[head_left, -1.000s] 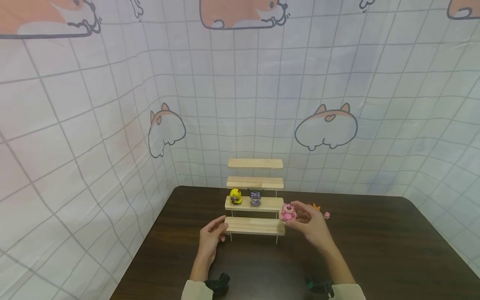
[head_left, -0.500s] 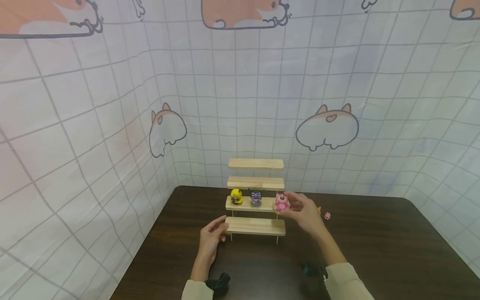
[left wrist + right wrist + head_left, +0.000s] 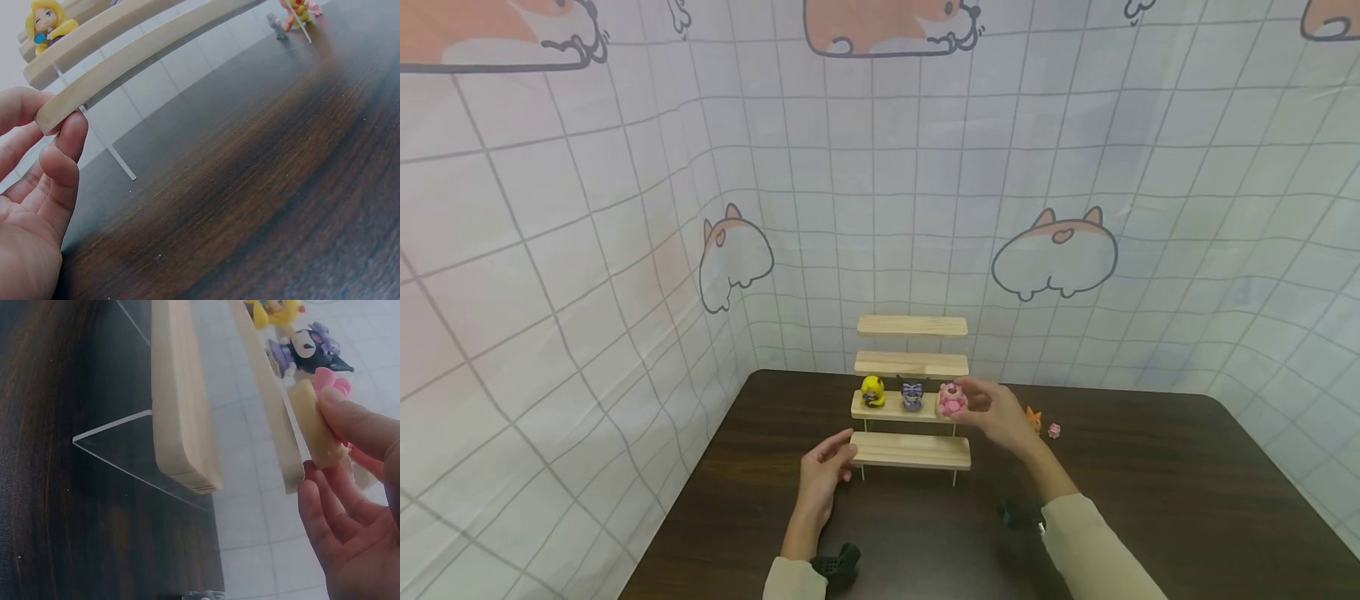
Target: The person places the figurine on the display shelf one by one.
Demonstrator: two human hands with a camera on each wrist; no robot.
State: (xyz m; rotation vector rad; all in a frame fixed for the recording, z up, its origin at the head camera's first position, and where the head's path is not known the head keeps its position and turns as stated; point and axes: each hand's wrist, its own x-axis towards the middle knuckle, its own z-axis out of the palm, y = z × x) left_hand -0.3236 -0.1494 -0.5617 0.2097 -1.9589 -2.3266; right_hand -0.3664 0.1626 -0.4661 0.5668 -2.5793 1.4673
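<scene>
A wooden tiered display stand has several pale boards on clear supports. My left hand holds the left end of its lowest board, fingers above and below the wood. My right hand pinches a pink bear figurine at the right end of the second board from the bottom. In the right wrist view the figurine's cream base is right at that board's edge, thumb against its pink part. Left of it on that board stand a purple-and-black figurine and a yellow-haired figurine.
On the dark wooden table, right of the stand, are an orange figurine and a small pink piece. A grid-patterned cloth hangs close behind the stand. A small grey figure shows under the stand's far end.
My right hand has carried the pink bear figurine left, from beside the stand to over the second board, near the purple figurine. The left hand has stayed on the lowest board.
</scene>
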